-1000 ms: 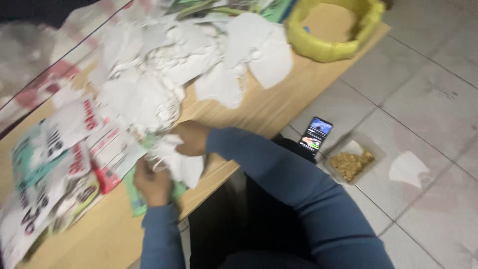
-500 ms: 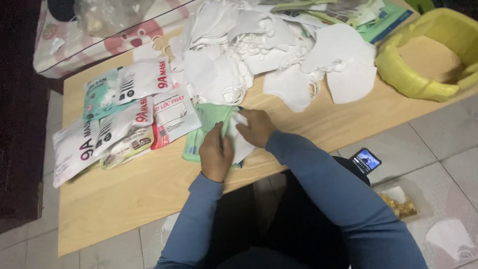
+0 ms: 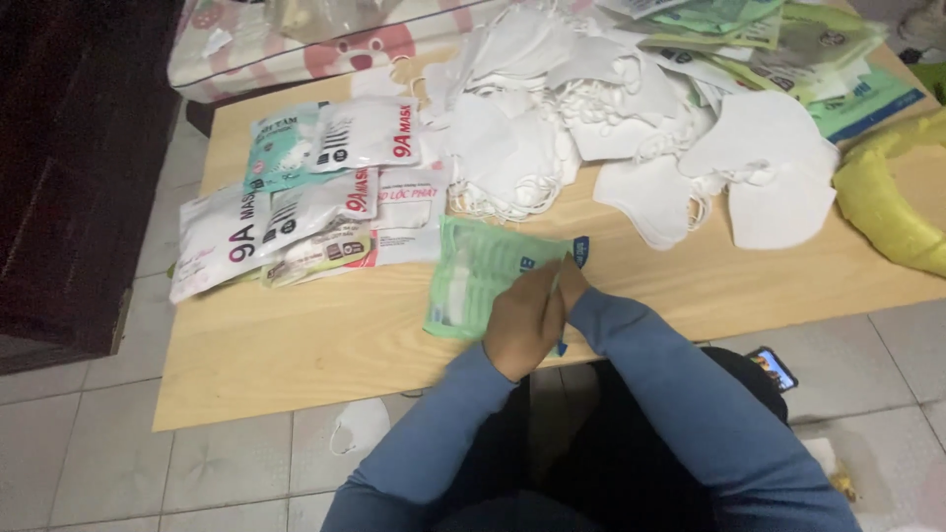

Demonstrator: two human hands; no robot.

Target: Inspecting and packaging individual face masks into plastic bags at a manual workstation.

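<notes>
Green mask packet (image 3: 483, 281) lies flat at the near table (image 3: 296, 345) edge; left hand (image 3: 522, 320) and right hand (image 3: 570, 281) overlap, pressed onto its end, steadying it.

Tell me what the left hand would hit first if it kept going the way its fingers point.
The left hand lies on the green packet, fingers toward the far side of the wooden table. Going straight on, it would probably meet the pile of loose white masks first, though depth is hard to judge.
</notes>
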